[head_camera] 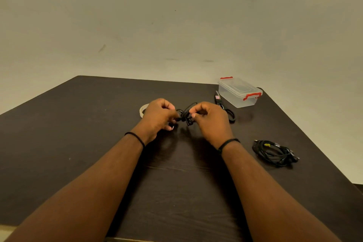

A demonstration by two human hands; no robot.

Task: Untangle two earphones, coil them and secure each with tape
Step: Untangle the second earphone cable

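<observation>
A small bundle of black earphone cable (185, 116) hangs between my two hands above the middle of the dark table (78, 143). My left hand (159, 117) pinches its left side with curled fingers. My right hand (211, 120) pinches its right side. A second black earphone (275, 153) lies coiled on the table at the right, with a small yellow-green mark on it. A roll of pale tape (142, 110) lies flat behind my left hand, partly hidden by it.
A clear plastic box (238, 92) with red latches stands at the table's far right corner. Black-handled scissors (225, 108) lie beside it, partly behind my right hand. A plain wall rises beyond the far edge.
</observation>
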